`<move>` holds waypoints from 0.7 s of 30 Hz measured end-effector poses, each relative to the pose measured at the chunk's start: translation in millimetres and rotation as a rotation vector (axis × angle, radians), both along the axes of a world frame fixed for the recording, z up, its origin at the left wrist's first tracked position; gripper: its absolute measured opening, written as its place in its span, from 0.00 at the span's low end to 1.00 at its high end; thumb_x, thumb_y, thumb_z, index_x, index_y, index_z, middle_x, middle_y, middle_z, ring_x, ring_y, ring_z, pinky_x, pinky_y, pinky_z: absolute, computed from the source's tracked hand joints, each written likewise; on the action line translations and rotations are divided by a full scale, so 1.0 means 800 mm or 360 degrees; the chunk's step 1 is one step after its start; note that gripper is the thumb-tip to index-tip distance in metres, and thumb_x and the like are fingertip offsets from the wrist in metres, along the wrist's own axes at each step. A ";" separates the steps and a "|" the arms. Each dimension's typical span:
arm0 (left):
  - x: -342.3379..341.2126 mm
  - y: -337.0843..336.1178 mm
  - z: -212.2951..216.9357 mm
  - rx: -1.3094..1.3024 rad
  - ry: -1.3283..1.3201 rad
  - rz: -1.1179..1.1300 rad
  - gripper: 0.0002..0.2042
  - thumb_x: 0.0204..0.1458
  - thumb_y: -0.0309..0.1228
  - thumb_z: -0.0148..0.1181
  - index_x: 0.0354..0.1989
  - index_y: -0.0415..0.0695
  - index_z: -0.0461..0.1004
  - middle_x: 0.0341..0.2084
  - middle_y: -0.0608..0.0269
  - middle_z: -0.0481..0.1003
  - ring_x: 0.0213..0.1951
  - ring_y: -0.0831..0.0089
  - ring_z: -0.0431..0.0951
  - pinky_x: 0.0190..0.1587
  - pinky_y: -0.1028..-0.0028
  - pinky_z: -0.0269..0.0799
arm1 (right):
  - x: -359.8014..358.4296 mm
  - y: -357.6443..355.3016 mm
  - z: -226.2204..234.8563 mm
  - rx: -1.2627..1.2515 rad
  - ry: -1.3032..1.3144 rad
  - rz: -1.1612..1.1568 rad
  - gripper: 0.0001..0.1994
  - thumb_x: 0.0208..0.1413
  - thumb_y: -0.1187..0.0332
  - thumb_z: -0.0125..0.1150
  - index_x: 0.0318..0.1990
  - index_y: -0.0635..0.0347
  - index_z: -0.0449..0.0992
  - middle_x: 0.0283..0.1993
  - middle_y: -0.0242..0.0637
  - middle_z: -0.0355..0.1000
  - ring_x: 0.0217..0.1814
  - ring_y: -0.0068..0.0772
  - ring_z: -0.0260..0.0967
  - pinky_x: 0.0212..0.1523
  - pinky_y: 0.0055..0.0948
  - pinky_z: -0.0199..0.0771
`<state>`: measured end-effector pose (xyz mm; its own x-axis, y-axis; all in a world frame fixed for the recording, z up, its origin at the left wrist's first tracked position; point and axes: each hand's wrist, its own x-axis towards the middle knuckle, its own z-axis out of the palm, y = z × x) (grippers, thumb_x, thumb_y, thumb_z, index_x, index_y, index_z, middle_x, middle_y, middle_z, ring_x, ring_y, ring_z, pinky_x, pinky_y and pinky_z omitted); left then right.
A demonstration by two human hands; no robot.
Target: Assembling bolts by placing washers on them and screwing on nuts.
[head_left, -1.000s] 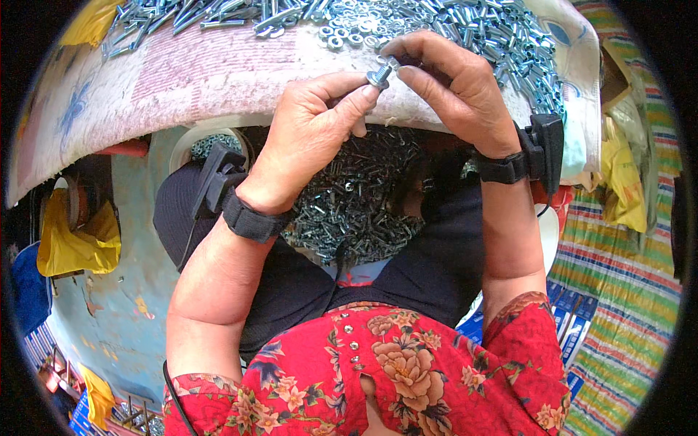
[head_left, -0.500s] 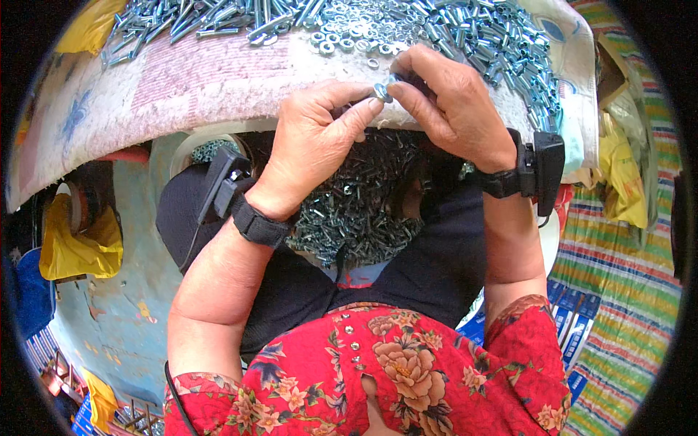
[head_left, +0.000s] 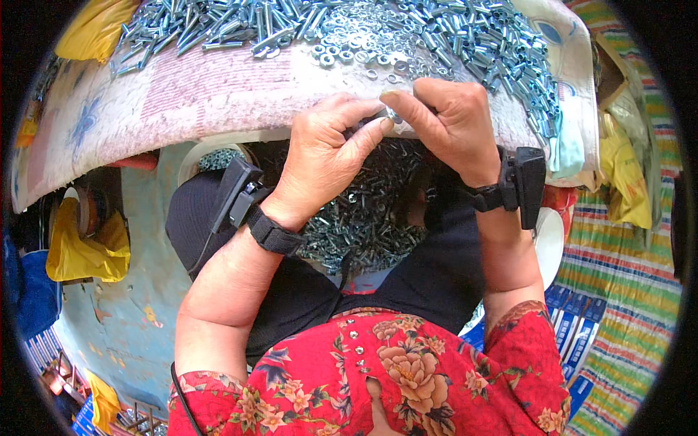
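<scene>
Over the near edge of a cloth-covered table (head_left: 218, 87), my two hands meet fingertip to fingertip. My left hand (head_left: 327, 149) pinches a small shiny metal fastener (head_left: 393, 115) between thumb and index finger; most of it is hidden. Against its other end, the thumb and curled fingers of my right hand (head_left: 454, 123) are closed. Just beyond lie loose washers (head_left: 356, 40), with a pile of bolts (head_left: 211, 25) to their left and short metal sleeves (head_left: 502, 65) to their right.
Below the table edge, between my knees, sits a heap of small dark screws (head_left: 363, 225). A round white tub (head_left: 190, 156) of small metal parts stands beside my left knee. Yellow bags (head_left: 91, 243) hang at the left, and a striped sheet (head_left: 618, 291) covers the floor at right.
Both hands have come slightly nearer to me, off the edge of the washers. My right fingers have curled in more, and the fastener is more covered than before.
</scene>
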<state>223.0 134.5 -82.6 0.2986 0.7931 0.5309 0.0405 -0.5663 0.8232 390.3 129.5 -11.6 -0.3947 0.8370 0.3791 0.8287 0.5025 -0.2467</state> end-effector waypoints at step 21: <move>0.009 -0.022 0.014 -0.0999 -0.0587 -0.0438 0.10 0.50 0.28 0.57 0.40 0.39 0.74 0.21 0.69 0.72 0.21 0.85 0.69 0.22 0.85 0.63 | -0.022 -0.047 -0.004 -0.0389 0.1466 -0.0131 0.04 0.48 0.74 0.60 0.28 0.67 0.73 0.22 0.31 0.71 0.24 0.14 0.66 0.24 0.16 0.66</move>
